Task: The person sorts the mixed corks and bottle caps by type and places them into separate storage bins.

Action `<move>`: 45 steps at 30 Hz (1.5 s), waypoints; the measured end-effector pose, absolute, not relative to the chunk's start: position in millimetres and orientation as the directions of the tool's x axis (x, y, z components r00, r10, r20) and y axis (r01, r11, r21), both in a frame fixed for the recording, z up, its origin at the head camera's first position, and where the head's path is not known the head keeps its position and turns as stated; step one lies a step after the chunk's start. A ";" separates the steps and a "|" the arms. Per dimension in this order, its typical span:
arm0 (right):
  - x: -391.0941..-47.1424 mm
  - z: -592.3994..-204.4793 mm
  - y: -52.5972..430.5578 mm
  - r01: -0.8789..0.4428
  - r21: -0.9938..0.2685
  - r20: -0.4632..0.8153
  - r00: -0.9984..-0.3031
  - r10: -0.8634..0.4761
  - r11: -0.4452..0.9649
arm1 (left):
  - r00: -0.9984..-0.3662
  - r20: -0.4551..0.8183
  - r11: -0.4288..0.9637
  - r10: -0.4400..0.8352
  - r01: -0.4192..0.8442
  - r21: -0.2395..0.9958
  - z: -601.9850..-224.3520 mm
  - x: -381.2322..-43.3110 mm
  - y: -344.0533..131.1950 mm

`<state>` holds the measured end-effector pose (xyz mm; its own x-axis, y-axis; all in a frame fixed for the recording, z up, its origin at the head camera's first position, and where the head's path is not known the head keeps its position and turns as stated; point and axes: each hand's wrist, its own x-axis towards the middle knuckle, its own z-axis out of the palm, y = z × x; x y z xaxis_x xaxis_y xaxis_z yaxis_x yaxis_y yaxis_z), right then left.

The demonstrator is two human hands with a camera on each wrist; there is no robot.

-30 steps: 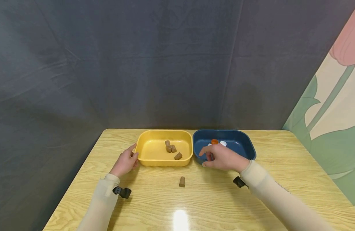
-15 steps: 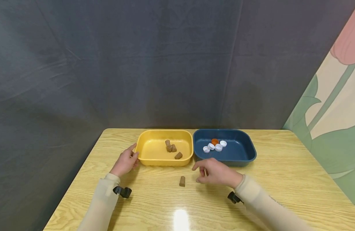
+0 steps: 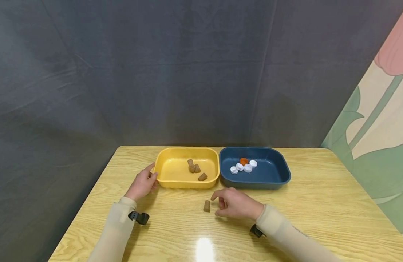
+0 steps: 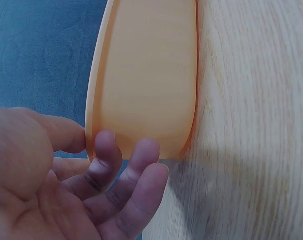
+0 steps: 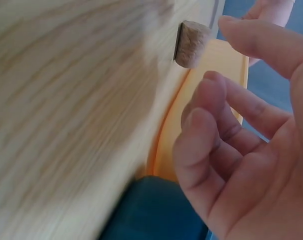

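In the head view, my left hand (image 3: 142, 184) touches the left end of a yellow tray (image 3: 186, 184), thumb and index finger at its rim. The left wrist view shows the other fingers loosely bent by the tray's end wall. A cork stopper (image 3: 206, 206) stands on the table in front of the trays. Just right of it is my right hand (image 3: 237, 204), thumb and index finger apart, holding nothing. In the right wrist view the cork stopper (image 5: 192, 44) lies beyond the fingertips, with a gap between.
Several cork stoppers (image 3: 202, 177) lie in the yellow tray. Beside it on the right stands a blue tray (image 3: 270, 185) with several white bottle caps (image 3: 248, 168) and an orange cap (image 3: 243, 161). A dark curtain (image 3: 188, 72) hangs behind the wooden table (image 3: 319, 189).
My right hand has moved from over the blue tray down and left toward the cork stopper on the table, uncovering the white caps. The left hand has stayed at the yellow tray.
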<state>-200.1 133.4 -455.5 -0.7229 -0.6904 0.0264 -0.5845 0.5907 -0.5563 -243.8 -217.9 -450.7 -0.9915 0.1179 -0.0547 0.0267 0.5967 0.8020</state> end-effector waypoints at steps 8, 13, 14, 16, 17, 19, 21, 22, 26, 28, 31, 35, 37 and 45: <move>-202.2 -459.8 120.3 -0.608 -0.518 0.041 -0.720 -0.693 0.601 | -0.992 -0.064 0.603 0.107 0.014 0.798 -449.0 -243.3 -217.4; -204.6 -462.6 114.9 -0.617 -0.500 0.054 -0.722 -0.690 0.607 | -0.992 -0.065 0.604 0.112 0.017 0.797 -450.4 -245.2 -218.3; -205.3 -462.9 114.0 -0.617 -0.499 0.053 -0.723 -0.689 0.608 | -0.992 -0.065 0.605 0.111 0.016 0.796 -450.6 -245.4 -218.3; -206.7 -463.6 112.2 -0.615 -0.502 0.049 -0.723 -0.689 0.609 | -0.992 -0.068 0.607 0.108 0.012 0.795 -451.0 -245.6 -218.2; -207.5 -463.8 111.5 -0.612 -0.504 0.044 -0.723 -0.689 0.609 | -0.992 -0.069 0.608 0.107 0.010 0.794 -451.1 -245.6 -218.2; -209.0 -463.9 110.1 -0.608 -0.511 0.038 -0.722 -0.691 0.608 | -0.992 -0.071 0.609 0.105 0.008 0.794 -451.4 -245.8 -218.1; -210.3 -464.1 109.1 -0.605 -0.516 0.034 -0.722 -0.691 0.606 | -0.992 -0.070 0.609 0.105 0.008 0.793 -451.8 -246.1 -218.1; -210.7 -464.2 108.7 -0.605 -0.517 0.032 -0.721 -0.692 0.606 | -0.992 -0.070 0.608 0.106 0.009 0.794 -451.9 -246.2 -218.1; -211.9 -465.1 107.8 -0.609 -0.513 0.031 -0.718 -0.695 0.605 | -0.992 -0.071 0.607 0.109 0.010 0.795 -451.7 -246.5 -217.9; -212.3 -466.0 107.5 -0.616 -0.506 0.034 -0.714 -0.699 0.604 | -0.991 -0.075 0.606 0.108 0.006 0.796 -451.1 -246.1 -217.6; -213.1 -467.4 106.8 -0.630 -0.495 0.044 -0.706 -0.707 0.599 | -0.991 -0.076 0.611 0.109 0.007 0.792 -450.4 -245.5 -217.3; -214.2 -468.6 105.9 -0.648 -0.487 0.060 -0.694 -0.717 0.586 | -0.991 -0.075 0.616 0.112 0.010 0.788 -449.4 -245.0 -217.1; -214.5 -469.1 105.6 -0.653 -0.486 0.065 -0.691 -0.720 0.582 | -0.991 -0.079 0.613 0.109 0.005 0.790 -449.3 -245.1 -217.1; -215.0 -471.5 105.7 -0.655 -0.483 0.068 -0.690 -0.721 0.581 | -0.990 -0.066 0.613 0.125 0.025 0.790 -450.8 -246.6 -219.6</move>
<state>-215.0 105.7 -471.5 -0.6898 -0.7208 0.0682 -0.6550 0.5812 -0.4829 -246.6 -219.6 -450.8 -0.9900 0.1248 -0.0662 0.0245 0.6131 0.7896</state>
